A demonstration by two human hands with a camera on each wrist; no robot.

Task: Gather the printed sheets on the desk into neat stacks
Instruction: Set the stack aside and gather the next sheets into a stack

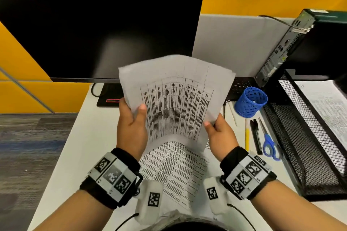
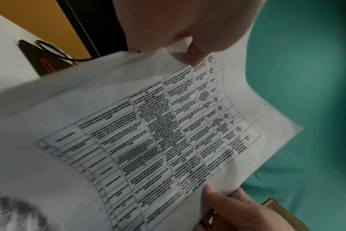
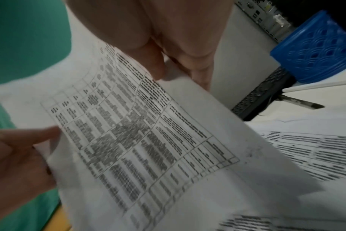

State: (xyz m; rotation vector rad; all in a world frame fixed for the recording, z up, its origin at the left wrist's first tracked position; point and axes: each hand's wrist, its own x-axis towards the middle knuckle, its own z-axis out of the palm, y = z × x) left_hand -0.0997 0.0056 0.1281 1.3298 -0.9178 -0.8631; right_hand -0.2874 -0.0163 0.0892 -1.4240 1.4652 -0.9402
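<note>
A bundle of printed sheets (image 1: 176,97) with a table on its face stands upright above the desk, bowed in the middle. My left hand (image 1: 131,120) grips its left edge with the thumb on the front. My right hand (image 1: 217,129) pinches the right edge. In the left wrist view the same printed sheets (image 2: 168,132) fill the frame, with my left hand (image 2: 190,46) on them. In the right wrist view my right hand (image 3: 164,62) pinches the printed sheets (image 3: 138,140). More printed pages (image 1: 178,170) lie flat on the white desk (image 1: 84,146) under my wrists.
A black monitor (image 1: 93,30) stands behind the sheets. To the right are a blue mesh pen cup (image 1: 250,101), pens (image 1: 255,137), blue scissors (image 1: 268,142), and a black mesh tray (image 1: 300,146) holding more printed paper (image 1: 326,107). A computer tower (image 1: 285,47) stands at the back right.
</note>
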